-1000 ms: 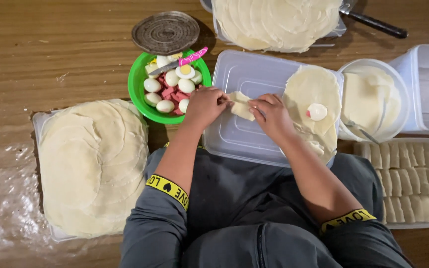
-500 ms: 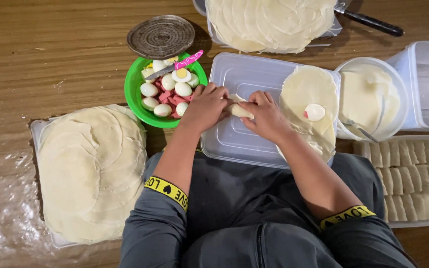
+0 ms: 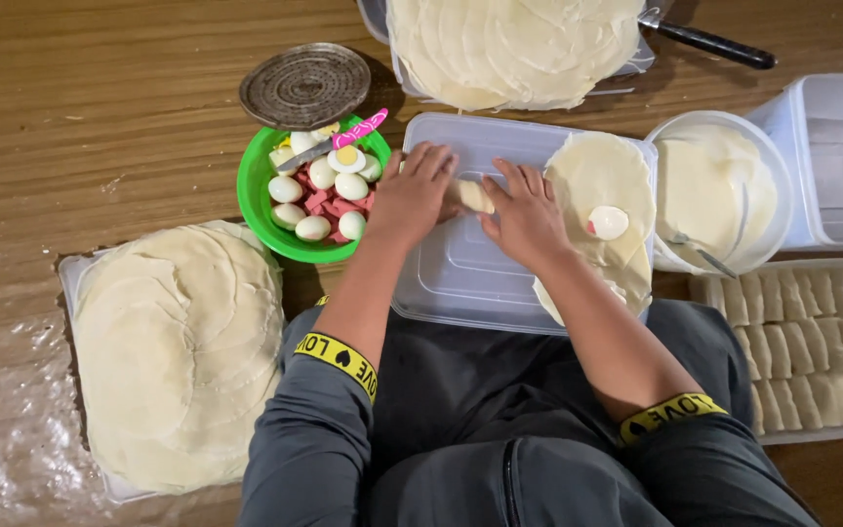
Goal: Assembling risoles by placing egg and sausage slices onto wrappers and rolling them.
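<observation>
My left hand (image 3: 412, 198) and my right hand (image 3: 524, 217) both press on a small pale rolled wrapper (image 3: 473, 196) lying on an upturned clear plastic lid (image 3: 461, 278). Only the middle of the roll shows between my fingers. Right of my right hand, a flat round wrapper (image 3: 597, 176) lies on the lid with half a boiled egg (image 3: 607, 222) on it. A green bowl (image 3: 258, 205) of halved eggs and pink sausage pieces sits just left of my left hand, with a pink-handled knife (image 3: 348, 136) resting across it.
A stack of round wrappers (image 3: 178, 351) lies at the left, another stack (image 3: 514, 44) at the top. A white bowl of paste with a spoon (image 3: 719, 190), a clear box (image 3: 836, 161), a tray of finished rolls (image 3: 807, 332) and a round metal lid (image 3: 304, 86) are around.
My hands have kept rolling the wrapper into a tighter, smaller roll on the lid; the view has shifted slightly, and the other things have stayed put.
</observation>
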